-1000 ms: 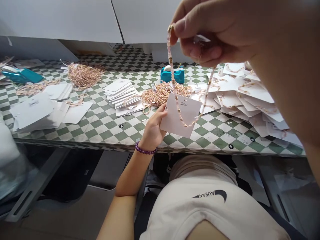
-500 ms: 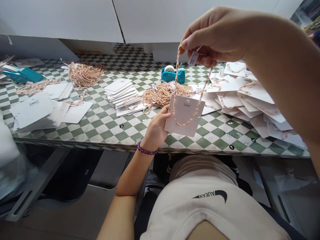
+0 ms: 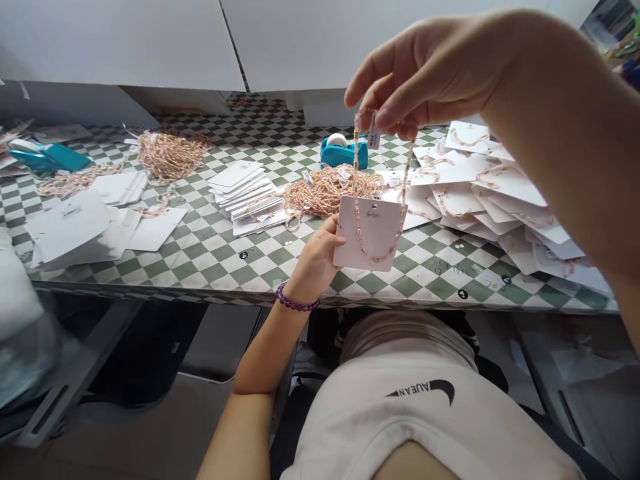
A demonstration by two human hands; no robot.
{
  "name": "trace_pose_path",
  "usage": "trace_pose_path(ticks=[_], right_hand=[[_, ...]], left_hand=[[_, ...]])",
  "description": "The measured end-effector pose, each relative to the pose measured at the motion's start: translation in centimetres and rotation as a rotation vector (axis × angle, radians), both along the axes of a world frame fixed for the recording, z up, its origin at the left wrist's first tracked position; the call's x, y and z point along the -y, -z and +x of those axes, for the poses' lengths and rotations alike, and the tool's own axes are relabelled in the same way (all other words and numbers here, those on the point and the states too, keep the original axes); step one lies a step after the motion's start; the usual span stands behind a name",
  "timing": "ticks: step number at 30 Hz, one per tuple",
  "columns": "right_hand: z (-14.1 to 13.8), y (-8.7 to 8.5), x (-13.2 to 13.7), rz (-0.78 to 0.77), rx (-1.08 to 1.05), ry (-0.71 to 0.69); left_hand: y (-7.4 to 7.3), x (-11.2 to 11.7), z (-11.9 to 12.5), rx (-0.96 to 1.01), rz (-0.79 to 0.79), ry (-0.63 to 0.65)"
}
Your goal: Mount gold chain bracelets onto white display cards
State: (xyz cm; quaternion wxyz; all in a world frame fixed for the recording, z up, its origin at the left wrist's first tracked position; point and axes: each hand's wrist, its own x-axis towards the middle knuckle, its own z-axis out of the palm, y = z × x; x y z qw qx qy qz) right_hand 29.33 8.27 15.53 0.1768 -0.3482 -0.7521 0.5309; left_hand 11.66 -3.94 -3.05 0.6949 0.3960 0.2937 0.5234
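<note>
My right hand (image 3: 430, 73) pinches the top of a pink-and-gold beaded necklace (image 3: 357, 200), grip closed, so its loop hangs against a blank white display card (image 3: 373, 233). My left hand (image 3: 315, 260) clasps that card's left edge above the green-and-white checkered worktop (image 3: 210, 247), near a heap of matching necklaces (image 3: 325, 187).

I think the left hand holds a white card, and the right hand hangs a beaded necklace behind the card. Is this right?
Not quite. In the head view the necklace hangs in front of the card, not behind it. The left hand does hold the white card, and the right hand holds the necklace from above.
</note>
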Motion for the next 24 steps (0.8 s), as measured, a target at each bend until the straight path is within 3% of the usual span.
trace_pose_path(ticks=[3, 9, 14, 18, 20, 24], right_hand=[[0.1, 0.4, -0.2, 0.014, 0.029, 0.008], [-0.2, 1.0, -0.4, -0.013, -0.044, 0.160], [-0.7, 1.3, -0.4, -0.068, -0.123, 0.233], [-0.5, 2.2, -1.2, -0.063, -0.067, 0.245], [-0.1, 2.7, -1.2, 0.025, 0.061, 0.258], [1.2, 4.5, 0.8, 0.350, 0.334, 0.406]], left_hand=[[-0.1, 0.0, 0.1, 0.019, 0.007, 0.007], [-0.2, 0.3, 0.4, -0.022, 0.057, 0.016], [0.3, 0.3, 1.0, -0.070, 0.139, -0.036], [0.7, 0.3, 1.3, -0.102, 0.225, -0.103], [0.8, 0.4, 1.3, -0.149, 0.257, -0.134], [1.0, 0.5, 1.3, -0.174, 0.262, -0.171]])
